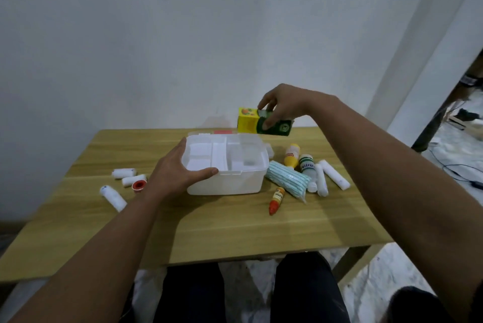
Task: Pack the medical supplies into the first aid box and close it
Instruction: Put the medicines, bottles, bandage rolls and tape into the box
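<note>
An open white first aid box [230, 186] with a divided tray sits mid-table. My left hand [177, 171] grips its near left corner, thumb on the front rim. My right hand [282, 105] holds a yellow and green carton [248, 121] in the air above the box's far right corner. Right of the box lie a striped gauze pack [287, 179], a yellow bottle [292, 156], a white bottle with a green label [307, 166], two white bandage rolls [334, 175] and a small red-capped tube [276, 199]. The box's lid [222, 132] lies behind it.
Left of the box lie three white bandage rolls [124, 173] and a red-rimmed tape roll [139, 185]. The wooden table [209, 231] stands against a white wall. My legs show below its front edge. Cables and clutter lie on the floor at right.
</note>
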